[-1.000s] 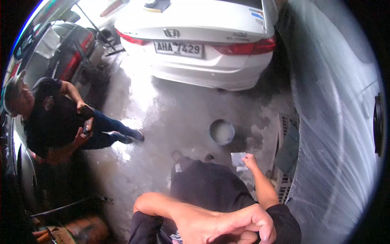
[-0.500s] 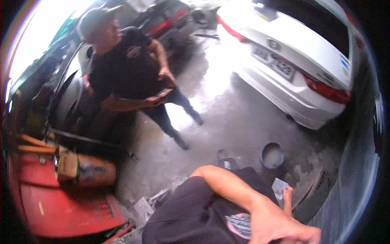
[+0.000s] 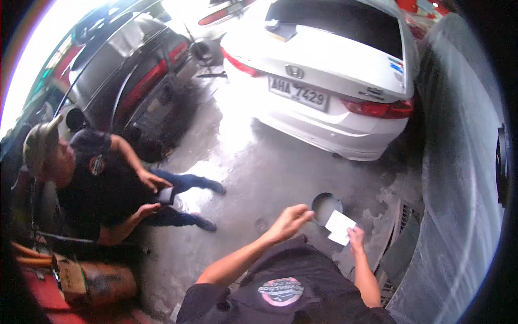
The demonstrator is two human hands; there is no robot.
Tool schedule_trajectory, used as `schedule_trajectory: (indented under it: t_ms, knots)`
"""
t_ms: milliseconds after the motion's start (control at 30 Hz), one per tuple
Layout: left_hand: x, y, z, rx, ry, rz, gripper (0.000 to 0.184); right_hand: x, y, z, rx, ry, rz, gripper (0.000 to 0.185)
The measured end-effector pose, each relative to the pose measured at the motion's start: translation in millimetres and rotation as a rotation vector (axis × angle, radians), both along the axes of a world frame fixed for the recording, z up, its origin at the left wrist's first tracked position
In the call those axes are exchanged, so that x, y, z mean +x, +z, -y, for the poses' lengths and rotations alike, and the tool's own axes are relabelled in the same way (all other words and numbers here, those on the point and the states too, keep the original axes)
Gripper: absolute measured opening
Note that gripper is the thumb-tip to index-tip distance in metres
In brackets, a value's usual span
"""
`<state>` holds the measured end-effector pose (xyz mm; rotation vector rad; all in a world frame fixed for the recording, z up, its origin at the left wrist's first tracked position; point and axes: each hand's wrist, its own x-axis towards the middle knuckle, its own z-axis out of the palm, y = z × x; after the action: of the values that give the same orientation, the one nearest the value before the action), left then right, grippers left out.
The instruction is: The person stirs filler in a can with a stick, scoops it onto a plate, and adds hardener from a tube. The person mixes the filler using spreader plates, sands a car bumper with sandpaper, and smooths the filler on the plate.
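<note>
My right hand [image 3: 356, 238] pinches the edge of some white paper sheets [image 3: 340, 225], which overlap the near rim of a round bucket [image 3: 325, 202] in the view. To the left of the papers, my left hand [image 3: 291, 222] is raised above my dark shirt [image 3: 302, 270], its fingers drawn together. Whether anything small is between those fingers is hard to make out. The bucket stands on the floor and holds a cloudy, pale liquid.
A white car [image 3: 318, 119] is parked ahead. At the left, another person [image 3: 108, 183] holds a phone [image 3: 166, 195]. Behind that person is a dark car [image 3: 135, 81]. Plastic sheeting [image 3: 453, 178] hangs along the right. A box [image 3: 73, 278] lies at lower left.
My left hand has moved away from close to the camera, down and forward beside the papers. The papers in my right hand are now raised higher. The view has turned back to the right.
</note>
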<state>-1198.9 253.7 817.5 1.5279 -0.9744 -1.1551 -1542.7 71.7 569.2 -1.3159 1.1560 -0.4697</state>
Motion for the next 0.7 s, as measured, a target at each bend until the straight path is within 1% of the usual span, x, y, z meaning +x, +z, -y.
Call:
schedule_trajectory:
  t_ms: [33,67,100,133,167,200,233,267,300,333,367,400,433,467,500,533,567,600,633,667,700]
  knots:
    - [12,-29,1,0.114,0.049,0.002,0.043,29,25,5,0.035,-0.050,0.132,0.014]
    - [21,-47,-2,0.228,0.093,0.012,0.043,59,57,0,0.066,-0.104,0.271,0.017]
    - [20,-58,-6,0.226,0.071,0.013,0.043,80,85,-4,0.064,-0.080,0.304,0.021]
    - [20,-65,-8,0.287,0.176,0.046,0.041,98,103,-6,0.065,-0.053,0.336,0.025]
    - [20,-68,-8,0.341,0.284,0.080,0.041,113,102,-10,0.081,-0.042,0.363,0.028]
    - [15,-63,-2,0.338,0.271,0.080,0.041,129,101,-13,0.096,-0.028,0.390,0.031]
    - [5,-54,8,0.145,0.395,-0.060,0.038,147,121,-19,0.092,-0.039,0.388,0.031]
    - [1,-50,14,-0.042,0.516,-0.204,0.037,165,154,-27,0.037,0.048,0.357,0.036]
    - [4,-56,12,-0.036,0.504,-0.213,0.037,176,180,-34,-0.018,0.133,0.323,0.041]
    - [11,-67,12,-0.049,0.466,-0.115,0.033,182,192,-34,-0.018,0.116,0.314,0.041]
    - [18,-64,12,-0.061,0.420,-0.017,0.032,186,200,-36,-0.165,0.207,0.203,0.037]
    - [25,-60,11,-0.102,0.422,-0.114,0.031,192,205,-39,-0.303,0.292,0.086,0.035]
    - [35,-56,9,-0.186,0.447,-0.147,0.026,200,204,-45,-0.363,0.228,0.170,0.030]
    - [46,-51,5,-0.142,0.553,-0.032,0.025,203,200,-53,-0.412,0.159,0.241,0.029]
    - [63,-63,-2,-0.209,0.566,-0.103,0.026,200,198,-54,-0.386,0.156,0.181,0.030]
    - [73,-53,-7,-0.307,0.624,-0.233,0.018,193,200,-54,-0.352,0.158,0.116,0.035]
    - [86,-50,-16,-0.332,0.651,-0.246,0.017,194,217,-61,-0.358,0.106,0.110,0.037]
    - [100,-62,-28,-0.394,0.639,-0.372,0.013,202,235,-68,-0.383,0.064,0.112,0.042]
    - [108,-46,-39,-0.362,0.664,-0.404,0.012,207,239,-76,-0.374,0.061,0.088,0.042]
    - [120,-48,-51,-0.333,0.677,-0.378,0.010,215,241,-83,-0.298,0.018,0.194,0.048]
    - [131,-58,-66,-0.323,0.671,-0.440,0.010,223,240,-89,-0.223,-0.019,0.306,0.055]
